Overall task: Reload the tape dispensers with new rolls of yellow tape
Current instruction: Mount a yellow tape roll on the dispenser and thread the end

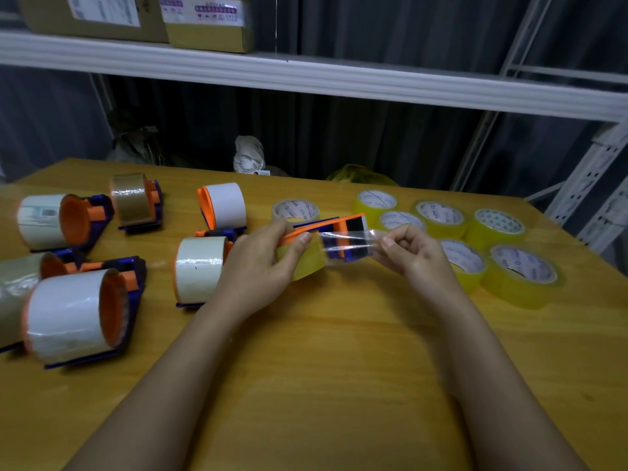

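Clear tape (350,241), a loose strip, stretches between two bare hands held above a wooden worktop (339,368). The right hand (413,254) has a narrow grip, pinching the strip's free end. The left hand (265,263) grips an orange and blue tape dispenser (336,232) loaded with a yellow roll (306,260), thumb lying along its top. Just right of the hands, several new yellow tape rolls (496,246) lie flat in a cluster on the worktop. To the left lie more dispensers (81,300), on their sides, carrying pale or brownish rolls. One more roll (295,210) lies behind the held dispenser. Above, a white shelf (306,76) carries cardboard boxes (136,15).
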`<state>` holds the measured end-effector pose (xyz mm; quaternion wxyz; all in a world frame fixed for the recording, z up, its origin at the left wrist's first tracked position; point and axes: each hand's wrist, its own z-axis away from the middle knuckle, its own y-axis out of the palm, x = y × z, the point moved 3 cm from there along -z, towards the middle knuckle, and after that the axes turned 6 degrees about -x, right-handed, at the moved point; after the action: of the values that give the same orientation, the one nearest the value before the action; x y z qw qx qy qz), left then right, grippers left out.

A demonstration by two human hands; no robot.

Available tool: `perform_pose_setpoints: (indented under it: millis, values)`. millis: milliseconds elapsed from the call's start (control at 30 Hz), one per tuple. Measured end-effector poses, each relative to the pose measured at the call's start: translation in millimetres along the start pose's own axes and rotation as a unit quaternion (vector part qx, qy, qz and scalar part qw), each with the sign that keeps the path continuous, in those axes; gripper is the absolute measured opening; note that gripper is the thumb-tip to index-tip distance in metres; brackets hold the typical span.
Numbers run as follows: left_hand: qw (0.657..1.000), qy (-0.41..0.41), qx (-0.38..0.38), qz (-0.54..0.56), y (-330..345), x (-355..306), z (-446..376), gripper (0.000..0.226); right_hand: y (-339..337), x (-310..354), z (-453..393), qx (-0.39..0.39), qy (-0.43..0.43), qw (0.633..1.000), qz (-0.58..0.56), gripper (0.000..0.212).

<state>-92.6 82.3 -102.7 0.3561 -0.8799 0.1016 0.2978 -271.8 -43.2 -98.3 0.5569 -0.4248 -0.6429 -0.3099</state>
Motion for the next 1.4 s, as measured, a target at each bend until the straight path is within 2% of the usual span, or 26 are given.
perform_pose_setpoints:
  millis: [133,300,400,800,933,1233,1400]
  values:
    - [1.0,-0.019,-0.006,0.021,-0.1,0.9,-0.8,0.032,-0.8,-1.7,-1.5,-0.007,0.008,1.0,-0.008,0.021]
    - [0.997,-0.046,-0.025,0.061,-1.6,-1.3,0.2,0.03,-1.2,-2.3,-2.0,-0.023,0.037,0.993,-0.105,0.019]
    - [0.997,-0.041,-0.026,0.056,-0.9,-3.3,1.1,0.03,-1.9,-1.0,-1.7,-0.034,0.051,0.99,-0.127,0.018]
    - [0.998,-0.018,-0.022,0.063,2.7,-3.6,3.5,0.025,-5.4,1.4,-1.2,-0.069,0.056,0.993,-0.077,0.025]
    - [0.997,-0.032,-0.035,0.067,2.9,-5.7,2.8,0.022,-4.1,2.8,-2.5,-0.07,0.054,0.992,-0.089,0.024]
    - [0.997,-0.039,-0.04,0.056,3.6,-6.2,3.7,0.037,-2.9,2.3,-1.9,-0.074,0.052,0.991,-0.1,0.027]
    - [0.997,-0.03,-0.038,0.053,3.6,-6.7,4.7,0.031,-2.5,5.4,0.4,-0.075,0.056,0.988,-0.119,0.028]
